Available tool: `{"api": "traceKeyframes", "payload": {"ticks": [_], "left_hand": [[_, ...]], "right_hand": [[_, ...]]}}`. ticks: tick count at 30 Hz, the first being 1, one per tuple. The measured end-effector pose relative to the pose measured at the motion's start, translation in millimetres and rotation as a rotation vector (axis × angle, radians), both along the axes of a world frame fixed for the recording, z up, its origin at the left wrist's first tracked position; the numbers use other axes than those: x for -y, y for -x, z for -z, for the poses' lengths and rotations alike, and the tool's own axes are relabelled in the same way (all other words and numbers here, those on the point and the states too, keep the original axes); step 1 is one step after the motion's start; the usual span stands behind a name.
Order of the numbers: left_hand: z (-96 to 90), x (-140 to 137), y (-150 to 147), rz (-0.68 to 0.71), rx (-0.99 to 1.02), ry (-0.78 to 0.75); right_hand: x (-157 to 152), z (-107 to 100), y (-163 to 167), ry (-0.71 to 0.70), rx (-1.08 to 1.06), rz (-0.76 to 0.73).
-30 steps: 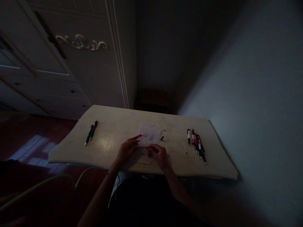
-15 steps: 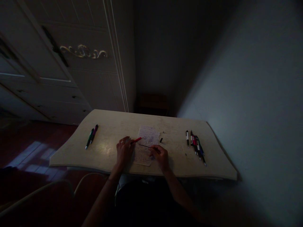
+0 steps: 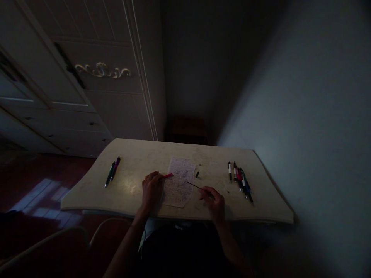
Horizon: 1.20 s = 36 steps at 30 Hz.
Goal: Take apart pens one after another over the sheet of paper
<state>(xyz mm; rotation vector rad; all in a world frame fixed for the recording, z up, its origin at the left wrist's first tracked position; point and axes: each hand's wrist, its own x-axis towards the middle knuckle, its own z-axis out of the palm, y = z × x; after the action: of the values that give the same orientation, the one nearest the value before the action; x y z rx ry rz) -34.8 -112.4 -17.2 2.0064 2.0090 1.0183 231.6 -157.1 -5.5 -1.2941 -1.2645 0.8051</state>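
Note:
My left hand (image 3: 152,189) rests at the left edge of a sheet of paper covered in writing (image 3: 178,193). Its fingers are closed on a red pen barrel (image 3: 168,175), whose end points right over the sheet. To the right of the paper, my right hand (image 3: 213,200) pinches a thin dark pen refill (image 3: 193,185), its tip reaching left above the sheet. The refill and the barrel are apart. A small black pen part (image 3: 197,174) lies just off the paper's right edge, and a tiny piece (image 3: 199,165) is behind it.
Two pens, one green (image 3: 109,175) and one purple (image 3: 115,168), lie at the left of the pale table (image 3: 139,148). Several pens (image 3: 242,181) are grouped at the right, with a tiny dark bit (image 3: 228,192) nearby. A wall (image 3: 319,135) borders the right side; a cabinet (image 3: 116,108) stands back left.
My right hand has moved right with the refill, away from the red barrel and off the paper. My left hand stays nearly in place. The view has shifted slightly.

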Motion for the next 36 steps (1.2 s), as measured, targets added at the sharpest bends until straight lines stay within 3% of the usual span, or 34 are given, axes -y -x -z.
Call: {"api": "traceKeyframes", "payload": {"ticks": [8, 20, 24, 29, 36], "left_hand": [[-0.2, -0.1, 0.7, 0.019, -0.004, -0.031], [-4.2, -1.3, 0.4, -0.007, -0.078, 0.027], [-13.3, -6.8, -8.8, -0.009, -0.087, -0.028], [-25.4, -20.9, -31.1, 0.164, -0.147, -0.044], [-16.8, -40.5, -43.0, 0.333, -0.151, 0.043]], "right_hand": [[-20.3, 8.1, -10.9, 0.147, -0.107, -0.03], [-24.7, 8.8, -6.7, 0.147, -0.093, -0.062], [-23.7, 10.5, -7.8, 0.155, -0.062, -0.075], [-23.7, 11.0, -8.9, 0.166, -0.06, -0.071], [-23.9, 11.7, -8.1, 0.157, -0.042, -0.065]]}}
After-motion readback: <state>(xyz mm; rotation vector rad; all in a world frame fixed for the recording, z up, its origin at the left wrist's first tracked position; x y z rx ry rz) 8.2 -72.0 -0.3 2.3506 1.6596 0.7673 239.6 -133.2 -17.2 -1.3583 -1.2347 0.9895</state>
